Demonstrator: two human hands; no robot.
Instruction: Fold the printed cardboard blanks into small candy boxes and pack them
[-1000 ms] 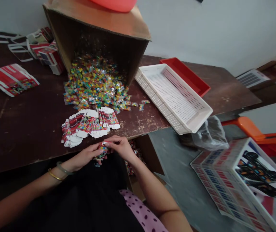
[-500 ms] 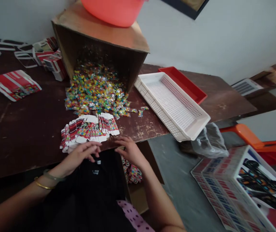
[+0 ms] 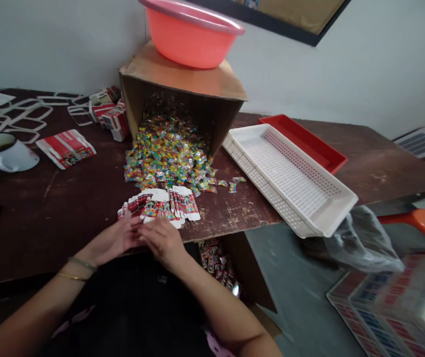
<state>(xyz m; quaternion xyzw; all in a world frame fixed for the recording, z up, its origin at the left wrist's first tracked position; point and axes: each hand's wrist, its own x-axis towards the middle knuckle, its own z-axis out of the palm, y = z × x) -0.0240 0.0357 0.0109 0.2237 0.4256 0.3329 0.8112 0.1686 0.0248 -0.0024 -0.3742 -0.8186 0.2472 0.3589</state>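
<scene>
Near the table's front edge, my left hand [image 3: 118, 240] and my right hand [image 3: 164, 240] meet, fingers close together, at the near side of a pile of small flat red and white cartons [image 3: 185, 204]. The fingers of both hands are bent and partly overlap; whether something is between them is too blurred to tell. Beyond the cartons, a heap of wrapped colourful candies [image 3: 170, 158] spills from a cardboard box [image 3: 183, 79] lying on its side. A few candies [image 3: 232, 187] lie apart to the right.
A white perforated tray [image 3: 290, 173] overhangs the table edge, beside a red tray [image 3: 309, 144]. A pink basin [image 3: 193, 37] sits on the box. At left are a mug [image 3: 21, 156] and a folded carton [image 3: 66, 148]. Below is an open box [image 3: 249, 267] of packets.
My right hand has moved left to meet my left hand at the cartons. The view has shifted, showing more of the table's left side, with the mug and a dark flat object.
</scene>
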